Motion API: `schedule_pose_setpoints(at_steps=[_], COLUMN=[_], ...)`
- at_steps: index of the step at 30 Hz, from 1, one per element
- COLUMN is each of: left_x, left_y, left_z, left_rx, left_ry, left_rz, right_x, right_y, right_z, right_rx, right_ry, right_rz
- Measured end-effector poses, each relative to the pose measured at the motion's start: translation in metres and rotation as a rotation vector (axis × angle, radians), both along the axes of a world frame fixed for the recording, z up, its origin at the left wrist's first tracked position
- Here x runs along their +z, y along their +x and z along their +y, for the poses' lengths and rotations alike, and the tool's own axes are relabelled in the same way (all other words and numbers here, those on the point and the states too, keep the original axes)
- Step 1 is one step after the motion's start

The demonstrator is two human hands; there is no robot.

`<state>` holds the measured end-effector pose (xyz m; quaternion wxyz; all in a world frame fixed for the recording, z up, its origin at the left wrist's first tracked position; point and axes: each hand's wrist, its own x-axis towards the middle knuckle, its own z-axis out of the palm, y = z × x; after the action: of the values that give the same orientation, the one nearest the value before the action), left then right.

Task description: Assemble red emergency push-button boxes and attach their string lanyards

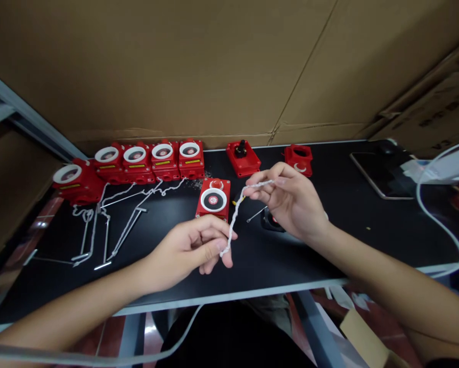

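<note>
A twisted white cord (235, 214) stretches between my two hands above the black table. My left hand (198, 248) pinches its lower end between thumb and fingers. Higher up and to the right, my right hand (288, 199) pinches the other end. Just behind my left hand lies a red box with a white ring (214, 198), partly covered by my fingers. Under my right hand sit a dark round part (270, 221), mostly hidden, and a thin metal rod (257, 213). Something small and yellow (238, 200) shows behind the cord.
Several red boxes with white rings (162, 158) stand at the back left, with cords and metal T-shaped rods (106, 240) before them. A red housing with a black knob (243, 156), a red cover (298, 159) and a tablet-like device (382, 176) lie along the back right. Cardboard (198, 66) walls the rear.
</note>
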<state>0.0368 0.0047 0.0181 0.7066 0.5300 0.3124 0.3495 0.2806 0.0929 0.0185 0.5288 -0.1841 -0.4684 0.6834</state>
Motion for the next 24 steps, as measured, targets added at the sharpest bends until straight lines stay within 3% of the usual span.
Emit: schedule_pose_setpoints(at_steps=[6,11,18,21,24], left_x=[-0.002,-0.005,-0.002,0.001,0.006], left_y=[-0.004,-0.005,-0.009,-0.013,-0.019], left_z=[0.005,0.008,0.009,0.01,0.012], left_rx=[0.037,0.081,0.121,0.126,0.186], left_ry=[-0.047,-0.006,-0.082,0.022,0.254], left_rz=[-0.152,-0.158,-0.145,-0.062,0.178], right_x=[-0.006,-0.006,-0.005,-0.005,-0.007], right_y=[-0.001,0.0,0.002,0.004,0.009], right_z=[0.008,0.007,0.009,0.013,0.019], right_rx=[-0.077,-0.046,-0.063,-0.088,-0.082], right_ry=[-0.054,-0.029,-0.019,-0.004,0.091], right_rz=[-0.111,-0.141,-0.139,-0.132,-0.152])
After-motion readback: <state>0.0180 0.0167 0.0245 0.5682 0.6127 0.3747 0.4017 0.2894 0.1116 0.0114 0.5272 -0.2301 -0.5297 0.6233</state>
